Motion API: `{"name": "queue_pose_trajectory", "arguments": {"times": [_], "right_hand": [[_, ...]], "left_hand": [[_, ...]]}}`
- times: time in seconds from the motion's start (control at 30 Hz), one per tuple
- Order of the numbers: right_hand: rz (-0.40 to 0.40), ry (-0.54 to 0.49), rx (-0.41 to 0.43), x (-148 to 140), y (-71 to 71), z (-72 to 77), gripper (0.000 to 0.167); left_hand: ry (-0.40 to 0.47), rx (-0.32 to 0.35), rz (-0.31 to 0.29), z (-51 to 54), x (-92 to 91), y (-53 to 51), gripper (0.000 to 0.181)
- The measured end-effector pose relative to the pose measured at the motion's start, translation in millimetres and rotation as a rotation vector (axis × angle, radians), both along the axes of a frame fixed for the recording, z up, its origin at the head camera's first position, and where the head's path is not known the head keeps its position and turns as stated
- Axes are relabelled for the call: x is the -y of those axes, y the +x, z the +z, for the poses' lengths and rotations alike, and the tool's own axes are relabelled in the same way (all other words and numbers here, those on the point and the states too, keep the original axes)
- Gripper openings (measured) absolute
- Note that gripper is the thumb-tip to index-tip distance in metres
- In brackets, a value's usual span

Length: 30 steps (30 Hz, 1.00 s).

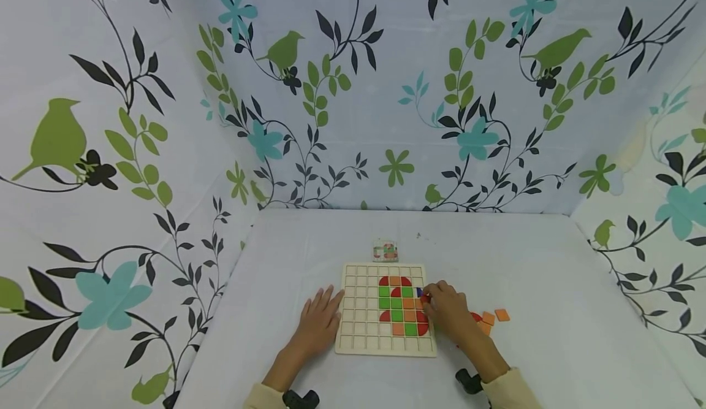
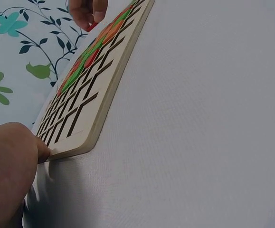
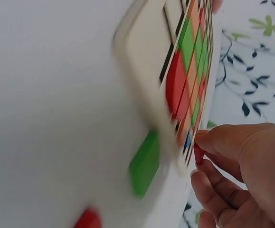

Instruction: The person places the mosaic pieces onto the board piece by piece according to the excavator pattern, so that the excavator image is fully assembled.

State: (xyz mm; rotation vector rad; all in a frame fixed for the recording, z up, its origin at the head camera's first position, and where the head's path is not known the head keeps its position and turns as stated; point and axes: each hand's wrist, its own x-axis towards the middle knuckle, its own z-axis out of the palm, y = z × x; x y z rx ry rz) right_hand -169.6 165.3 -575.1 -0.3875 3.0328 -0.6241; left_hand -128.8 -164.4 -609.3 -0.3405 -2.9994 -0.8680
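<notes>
A pale wooden grid board [image 1: 386,354] lies on the white table, with red, green and orange tiles filling part of its right half. Beside its left edge rests my left hand [image 1: 320,320], fingers extended; in the left wrist view the thumb touches the board's rim. My right hand [image 1: 449,311] is at the board's right edge. Between thumb and fingertip it pinches a small red tile [image 3: 199,154], held close over the grid. A blue tile [image 1: 419,292] shows next to those fingers, partly hidden by them.
Behind the board sits a small pattern card [image 1: 385,251]. Loose orange tiles [image 1: 502,315] lie right of the right hand, some hidden by the forearm. The right wrist view shows a loose green tile [image 3: 145,164] by the board and a red one [image 3: 89,218]. Patterned cloth [image 1: 331,90] surrounds the table.
</notes>
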Motion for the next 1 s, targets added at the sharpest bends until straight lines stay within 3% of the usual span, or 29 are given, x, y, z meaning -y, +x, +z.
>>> {"name": "queue_pose_trajectory", "arguments": {"times": [0.2,0.37,0.47,0.73,1.0], "right_hand": [[0.150,-0.099,-0.035,37.2,19.3,2.3,0.027],[0.297,-0.101,-0.114,58.2,33.5,-4.6,0.021],[0.339,-0.087,-0.137,64.3,37.7,-8.6,0.016],[0.325,-0.063,-0.117,65.7,38.8,-12.8,0.014],[0.296,-0.040,-0.185,66.1,41.2,-16.2,0.014]], "left_hand": [[0.004,-0.010,0.007,-2.1,0.3,0.2,0.051],[-0.022,0.035,0.005,-1.3,0.3,0.0,0.051],[-0.031,0.037,0.006,-1.3,0.4,-0.3,0.051],[-0.018,0.020,0.006,-3.5,0.9,-0.3,0.051],[-0.017,0.024,0.011,-3.9,0.7,-0.9,0.051]]}}
